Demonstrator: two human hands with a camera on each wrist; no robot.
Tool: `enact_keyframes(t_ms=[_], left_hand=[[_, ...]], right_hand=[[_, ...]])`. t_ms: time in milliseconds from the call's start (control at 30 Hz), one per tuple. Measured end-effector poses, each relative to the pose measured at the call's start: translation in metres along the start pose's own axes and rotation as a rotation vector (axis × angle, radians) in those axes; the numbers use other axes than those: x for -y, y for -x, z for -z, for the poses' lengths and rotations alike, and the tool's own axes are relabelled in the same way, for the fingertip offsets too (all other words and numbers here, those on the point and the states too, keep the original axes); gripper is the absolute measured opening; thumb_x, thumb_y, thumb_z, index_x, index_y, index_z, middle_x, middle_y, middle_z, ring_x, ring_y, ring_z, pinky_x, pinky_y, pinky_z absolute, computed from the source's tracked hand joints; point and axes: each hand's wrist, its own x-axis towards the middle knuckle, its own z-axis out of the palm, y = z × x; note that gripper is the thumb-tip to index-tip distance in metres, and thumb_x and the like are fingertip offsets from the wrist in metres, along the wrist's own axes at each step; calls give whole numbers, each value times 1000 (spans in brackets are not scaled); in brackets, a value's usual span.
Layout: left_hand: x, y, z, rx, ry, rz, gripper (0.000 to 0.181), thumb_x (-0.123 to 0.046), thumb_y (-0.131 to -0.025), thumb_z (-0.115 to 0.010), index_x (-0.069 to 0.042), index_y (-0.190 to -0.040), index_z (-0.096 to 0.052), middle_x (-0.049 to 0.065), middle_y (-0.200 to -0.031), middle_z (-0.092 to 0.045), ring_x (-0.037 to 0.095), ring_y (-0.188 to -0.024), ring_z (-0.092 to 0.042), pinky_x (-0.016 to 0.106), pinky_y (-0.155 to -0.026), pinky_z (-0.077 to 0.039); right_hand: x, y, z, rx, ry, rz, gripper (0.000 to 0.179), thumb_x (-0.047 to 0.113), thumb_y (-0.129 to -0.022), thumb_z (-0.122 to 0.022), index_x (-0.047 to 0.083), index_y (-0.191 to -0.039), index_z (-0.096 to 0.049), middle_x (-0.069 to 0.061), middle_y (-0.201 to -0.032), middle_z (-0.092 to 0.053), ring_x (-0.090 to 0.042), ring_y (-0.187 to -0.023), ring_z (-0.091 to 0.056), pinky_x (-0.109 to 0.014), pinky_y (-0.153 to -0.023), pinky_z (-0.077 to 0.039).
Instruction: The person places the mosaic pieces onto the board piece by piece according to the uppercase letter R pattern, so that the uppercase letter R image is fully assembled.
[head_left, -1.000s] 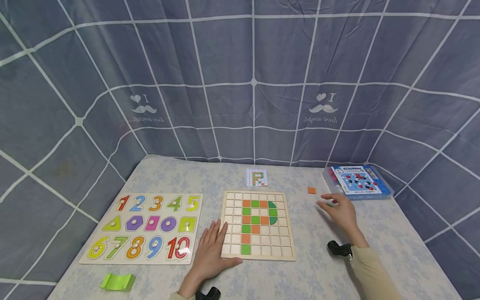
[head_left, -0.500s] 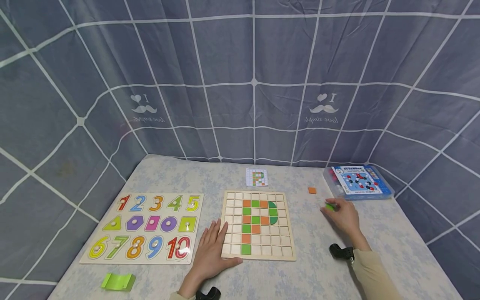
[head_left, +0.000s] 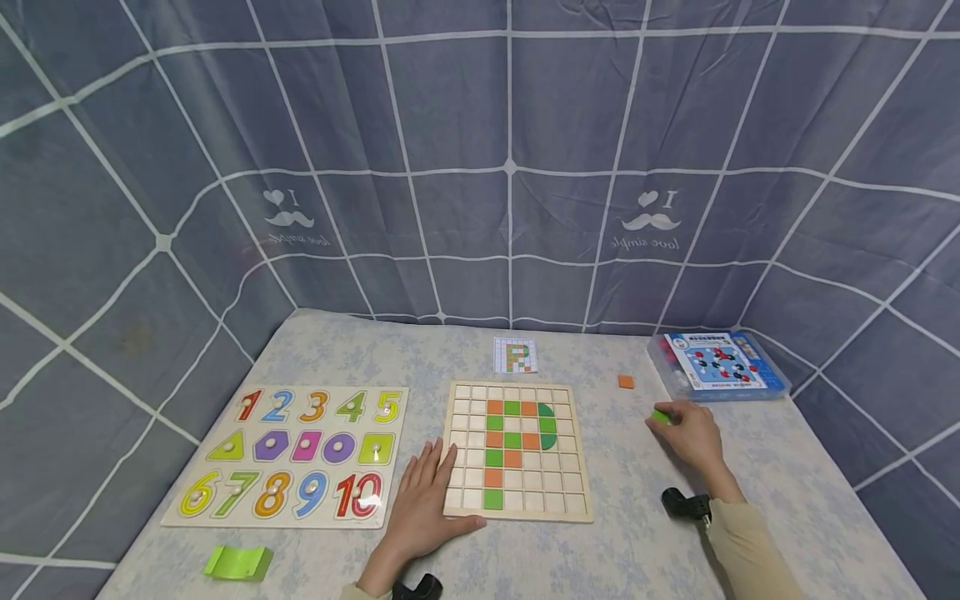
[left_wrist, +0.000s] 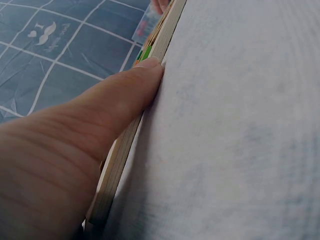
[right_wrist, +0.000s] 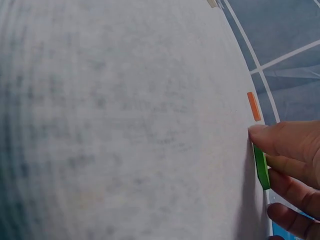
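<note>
In the head view a wooden grid board [head_left: 555,500] lies mid-table, with green and orange tiles forming a P shape. My left hand [head_left: 420,515] rests at its lower left corner, fingers straight along the left side. The left wrist view shows the thumb [left_wrist: 120,97] against the board's front edge. To the right of the board, my right hand [head_left: 693,437] pinches a green tile [right_wrist: 261,167] between thumb and fingers, close to the tabletop. A lone orange square tile [head_left: 626,382] lies just beyond that hand.
Behind the board lies a small pattern card [head_left: 515,356]. A number puzzle board [head_left: 397,458] fills the left side, with a green curved plastic piece [head_left: 238,564] in front of it. A clear box with a blue molecule label [head_left: 720,362] stands at the back right.
My right hand has shifted slightly right and toward me, and more of the green tile now shows in its pinch. The left hand has stayed at the board.
</note>
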Motion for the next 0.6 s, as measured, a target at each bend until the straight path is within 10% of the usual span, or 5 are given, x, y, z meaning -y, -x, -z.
enact_keyframes(t_ms=[600], left_hand=[[3, 1, -3, -8, 0, -2, 108, -67, -69, -69, -2, -147, -32, 20, -152, -23, 35, -141, -10, 50, -111, -8]], right_hand=[[-4, -4, 3, 48, -55, -17, 29, 15, -83, -72, -5, -104, -68, -20, -97, -64, -34, -88, -52, -47, -73, -40]])
